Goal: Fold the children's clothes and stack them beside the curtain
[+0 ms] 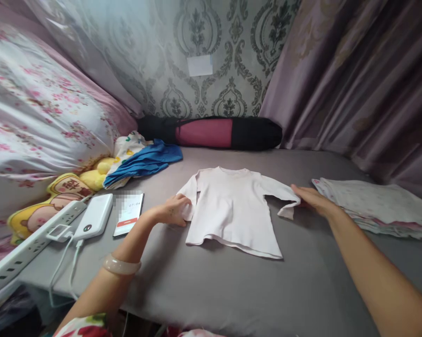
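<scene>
A small white long-sleeved shirt point(232, 210) lies spread on the grey sheet, its neckline pointing away from me. My left hand point(174, 210) is at the sleeve on the left, with its fingers curled onto the fabric near the cuff. On the other side, my right hand point(311, 199) has its fingertips closed at the outer edge of the right sleeve, which bends so that its cuff points down toward me. The fingertips of both hands are partly hidden by cloth. The body of the shirt lies mostly flat, with a few soft wrinkles and a wavy hem.
A stack of folded cloths point(389, 206) lies at the right. To the left are a phone point(130, 215), a white power bank point(93, 217) with cables, a power strip point(35, 243), a yellow plush toy point(100, 173) and blue clothing point(148, 159). A black-and-pink roll point(211, 132) lies along the wall.
</scene>
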Tool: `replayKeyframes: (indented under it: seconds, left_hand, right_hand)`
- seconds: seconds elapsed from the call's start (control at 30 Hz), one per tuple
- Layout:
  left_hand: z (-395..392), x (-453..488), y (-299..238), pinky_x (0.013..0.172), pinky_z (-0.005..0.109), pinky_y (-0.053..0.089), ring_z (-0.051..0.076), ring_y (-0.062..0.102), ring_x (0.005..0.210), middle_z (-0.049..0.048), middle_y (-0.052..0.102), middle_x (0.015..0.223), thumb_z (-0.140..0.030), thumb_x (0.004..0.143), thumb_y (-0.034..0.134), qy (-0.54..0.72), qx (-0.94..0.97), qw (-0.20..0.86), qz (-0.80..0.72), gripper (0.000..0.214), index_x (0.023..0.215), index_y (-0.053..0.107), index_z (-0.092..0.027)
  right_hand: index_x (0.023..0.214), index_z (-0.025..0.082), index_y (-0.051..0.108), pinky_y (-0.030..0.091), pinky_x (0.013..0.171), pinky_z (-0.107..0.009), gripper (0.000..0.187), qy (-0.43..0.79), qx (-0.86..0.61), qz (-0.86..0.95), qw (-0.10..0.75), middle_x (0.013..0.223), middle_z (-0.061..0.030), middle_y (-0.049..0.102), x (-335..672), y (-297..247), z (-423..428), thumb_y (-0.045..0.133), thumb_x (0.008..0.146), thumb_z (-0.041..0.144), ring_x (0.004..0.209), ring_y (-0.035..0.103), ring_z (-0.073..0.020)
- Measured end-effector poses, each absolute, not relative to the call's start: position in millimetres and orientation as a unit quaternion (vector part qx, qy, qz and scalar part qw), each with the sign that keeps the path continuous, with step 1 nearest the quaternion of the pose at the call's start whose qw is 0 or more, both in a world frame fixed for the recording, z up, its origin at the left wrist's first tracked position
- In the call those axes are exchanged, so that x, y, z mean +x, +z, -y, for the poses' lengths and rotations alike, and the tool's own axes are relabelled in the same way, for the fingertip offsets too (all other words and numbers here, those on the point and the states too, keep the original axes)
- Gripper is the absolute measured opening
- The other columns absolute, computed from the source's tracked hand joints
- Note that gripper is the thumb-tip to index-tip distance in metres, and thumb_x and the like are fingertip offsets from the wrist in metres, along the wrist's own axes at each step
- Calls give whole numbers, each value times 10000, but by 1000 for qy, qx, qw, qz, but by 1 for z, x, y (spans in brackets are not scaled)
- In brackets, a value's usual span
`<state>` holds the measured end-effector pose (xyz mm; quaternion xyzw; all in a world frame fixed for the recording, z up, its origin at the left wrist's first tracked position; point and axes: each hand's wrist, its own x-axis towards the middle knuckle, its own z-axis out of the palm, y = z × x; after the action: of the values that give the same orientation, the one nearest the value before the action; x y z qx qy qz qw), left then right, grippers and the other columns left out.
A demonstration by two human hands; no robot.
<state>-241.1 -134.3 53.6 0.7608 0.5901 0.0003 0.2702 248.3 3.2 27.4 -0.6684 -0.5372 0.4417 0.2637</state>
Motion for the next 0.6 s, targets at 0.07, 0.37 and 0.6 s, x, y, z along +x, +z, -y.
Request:
replayKeyframes:
  seconds: [0.07,0.37,0.6]
  left_hand:
    - [134,-244,52,911,347,447,240,525,1044,78,513,1190,-345,648,702,25,770,272,-577,546,1162,569,-219]
    - [123,-252,63,654,252,432,155,570,727,40,653,868,-314,739,554,96,757,342,-549,194,828,649,-171]
    - [110,-278,79,558,224,381,126,517,619,-21,564,661,-400,707,596,288,627,392,-608,235,753,586,-170]
  right_hand:
    - [823,186,662,557,732,-305,183,527,-658,471,261,834,-91,724,256,31,6,568,835,343,782,670,-207]
    - [692,180,671,518,716,-221,122,602,-611,417,302,779,-75,684,264,40,19,635,770,93,748,646,-154]
    - [793,183,658,468,564,-245,100,451,-667,493,329,768,-94,701,247,53,9,576,850,194,599,629,-158]
